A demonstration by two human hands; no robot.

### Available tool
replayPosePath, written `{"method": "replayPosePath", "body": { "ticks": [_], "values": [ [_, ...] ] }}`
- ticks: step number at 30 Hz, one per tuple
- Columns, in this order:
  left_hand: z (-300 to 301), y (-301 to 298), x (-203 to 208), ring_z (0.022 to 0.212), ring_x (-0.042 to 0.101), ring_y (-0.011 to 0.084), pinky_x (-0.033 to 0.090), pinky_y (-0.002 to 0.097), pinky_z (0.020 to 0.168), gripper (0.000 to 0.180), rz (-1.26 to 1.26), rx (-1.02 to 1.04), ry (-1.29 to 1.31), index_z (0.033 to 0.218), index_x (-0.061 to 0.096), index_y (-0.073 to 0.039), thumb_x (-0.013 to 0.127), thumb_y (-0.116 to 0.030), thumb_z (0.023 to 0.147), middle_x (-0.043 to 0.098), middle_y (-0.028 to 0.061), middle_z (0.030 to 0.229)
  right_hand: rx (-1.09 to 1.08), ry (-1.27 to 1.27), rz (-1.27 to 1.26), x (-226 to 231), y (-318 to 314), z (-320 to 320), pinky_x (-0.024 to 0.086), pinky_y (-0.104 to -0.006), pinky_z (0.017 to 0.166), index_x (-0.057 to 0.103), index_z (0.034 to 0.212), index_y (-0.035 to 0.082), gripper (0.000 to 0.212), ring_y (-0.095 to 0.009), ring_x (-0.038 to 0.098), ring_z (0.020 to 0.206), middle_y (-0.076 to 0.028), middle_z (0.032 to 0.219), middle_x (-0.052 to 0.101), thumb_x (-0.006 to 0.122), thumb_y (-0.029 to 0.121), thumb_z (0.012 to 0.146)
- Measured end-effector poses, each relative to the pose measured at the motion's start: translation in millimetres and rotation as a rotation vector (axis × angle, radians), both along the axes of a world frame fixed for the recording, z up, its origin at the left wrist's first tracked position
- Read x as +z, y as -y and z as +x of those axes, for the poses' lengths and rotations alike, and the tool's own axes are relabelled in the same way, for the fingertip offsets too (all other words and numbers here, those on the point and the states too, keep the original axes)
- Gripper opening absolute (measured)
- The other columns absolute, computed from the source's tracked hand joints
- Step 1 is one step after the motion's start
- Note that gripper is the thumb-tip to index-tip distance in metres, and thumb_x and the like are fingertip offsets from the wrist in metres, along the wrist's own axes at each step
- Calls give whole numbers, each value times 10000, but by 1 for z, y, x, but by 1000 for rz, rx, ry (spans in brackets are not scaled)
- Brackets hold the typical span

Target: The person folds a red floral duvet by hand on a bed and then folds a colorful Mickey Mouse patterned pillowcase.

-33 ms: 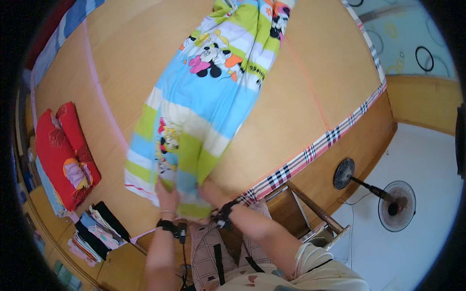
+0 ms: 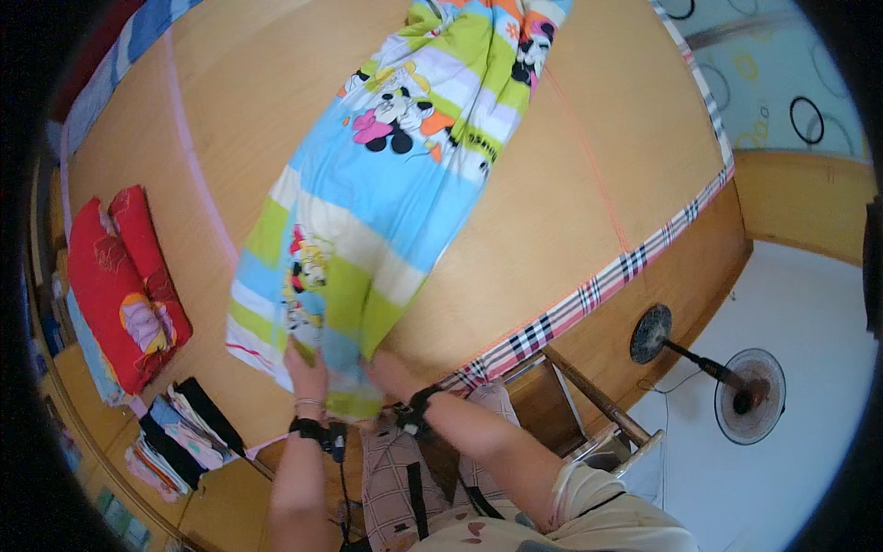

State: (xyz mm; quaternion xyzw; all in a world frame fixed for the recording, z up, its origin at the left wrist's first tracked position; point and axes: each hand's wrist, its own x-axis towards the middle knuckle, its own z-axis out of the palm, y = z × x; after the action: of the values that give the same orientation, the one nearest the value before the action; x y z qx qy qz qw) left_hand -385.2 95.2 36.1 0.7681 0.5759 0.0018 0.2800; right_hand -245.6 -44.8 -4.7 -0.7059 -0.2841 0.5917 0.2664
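A long quilt cover [image 2: 368, 212] in blue, green, white and cream stripes with cartoon figures stretches from my body to the far edge of the bed board. It lies gathered in lengthwise folds. My left hand [image 2: 307, 372] is closed on its near end, beside the printed side strip. A little to the right, my right hand [image 2: 390, 375] grips the near end too, its fingers partly hidden by fabric. Between both hands a blue and green flap hangs toward my lap. The cover's near left corner, with a red line, spreads out left of my left hand.
Folded red bedding [image 2: 120, 285] lies at the left on the wooden board [image 2: 515, 248]. Nearer stands a row of folded clothes [image 2: 189, 437]. Plaid trim [image 2: 589, 293] edges the right side. A metal-framed chair [image 2: 598, 396] and a standing fan [image 2: 750, 396] are at the right.
Both hands have shifted slightly left, still holding the quilt cover. Its near end has moved left with them.
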Motion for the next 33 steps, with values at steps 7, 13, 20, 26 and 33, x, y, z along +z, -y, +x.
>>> {"method": "replayPosePath", "body": {
  "ticks": [7,13,20,26,33],
  "values": [
    [-26,-18,45,1250,447,432,378,432,1054,793,21,-79,-89,1427,364,34,727,-295,803,455,260,1378,256,47,157,15,-22,-42,494,-464,745,600,1046,-35,399,-348,621,783,-221,860,642,584,349,938],
    [38,15,36,1108,530,429,425,469,975,846,161,29,-250,1471,266,5,709,-253,798,538,267,1239,-586,349,1,0,-52,151,485,-376,854,485,1233,-72,670,-265,589,974,-192,1058,598,729,400,823],
    [69,72,-33,937,610,318,497,439,748,788,-594,170,93,1482,292,-71,706,-186,821,606,189,1027,-750,109,204,-34,-130,353,476,-314,698,490,1291,-35,611,-180,584,830,-84,1036,625,689,359,868],
    [91,115,-31,1041,579,353,465,414,906,580,-429,265,253,1307,438,48,681,-218,853,567,227,1208,-726,375,223,-30,-137,354,502,-352,844,574,1199,-23,403,-258,647,987,-150,1084,679,600,156,838],
    [117,34,-43,1049,560,313,449,403,927,463,-253,819,374,1184,462,91,656,-224,905,570,207,1187,-677,345,240,-29,13,273,495,-396,837,529,1220,-26,368,-280,641,992,-200,1070,663,569,129,889]
  ]
}}
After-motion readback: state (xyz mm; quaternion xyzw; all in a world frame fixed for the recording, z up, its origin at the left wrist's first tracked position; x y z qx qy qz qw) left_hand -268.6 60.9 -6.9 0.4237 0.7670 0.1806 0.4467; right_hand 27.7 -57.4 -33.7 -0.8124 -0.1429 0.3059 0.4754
